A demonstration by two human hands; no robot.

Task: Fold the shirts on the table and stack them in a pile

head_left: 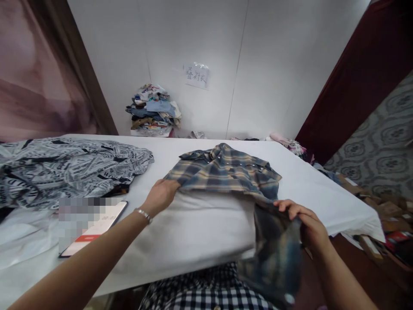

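A blue and tan plaid shirt (222, 172) lies on the white table (200, 228), its collar toward the wall. My left hand (160, 194) grips the shirt's left edge, fingers tucked under the fabric. My right hand (301, 224) holds the shirt's other part, which hangs blurred over the table's near edge. A thin bracelet circles my left wrist.
A black and white printed garment (67, 168) is spread at the left. A phone (93, 230) lies beside it near my left arm. A pile of folded clothes (153, 112) stands against the back wall. Loose clothes lie at the far right edge, cardboard on the floor beyond.
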